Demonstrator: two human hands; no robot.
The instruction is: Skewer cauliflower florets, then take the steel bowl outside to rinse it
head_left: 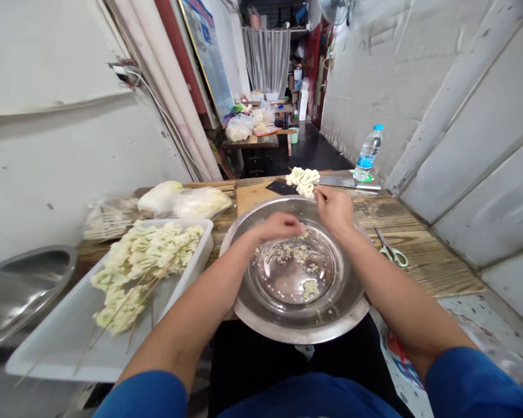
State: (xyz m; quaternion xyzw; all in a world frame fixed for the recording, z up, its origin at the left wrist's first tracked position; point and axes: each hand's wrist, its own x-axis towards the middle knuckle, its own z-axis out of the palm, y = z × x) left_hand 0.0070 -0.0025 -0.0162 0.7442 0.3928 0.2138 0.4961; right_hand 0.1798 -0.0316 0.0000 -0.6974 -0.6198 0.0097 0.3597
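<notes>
My left hand (pixel 279 225), right hand (pixel 335 209): bare, no rings or gloves; forearms uncovered; short blue sleeves (pixel 475 380); blue garment at lap.

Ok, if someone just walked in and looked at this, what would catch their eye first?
Probably the big steel basin in the middle, with pale bits scattered on its bottom and both hands over it: the left hand reaches in, while the right hand holds up a skewered cauliflower bunch at the far rim. Next, the white tray on the left, piled with finished cauliflower skewers.
</notes>
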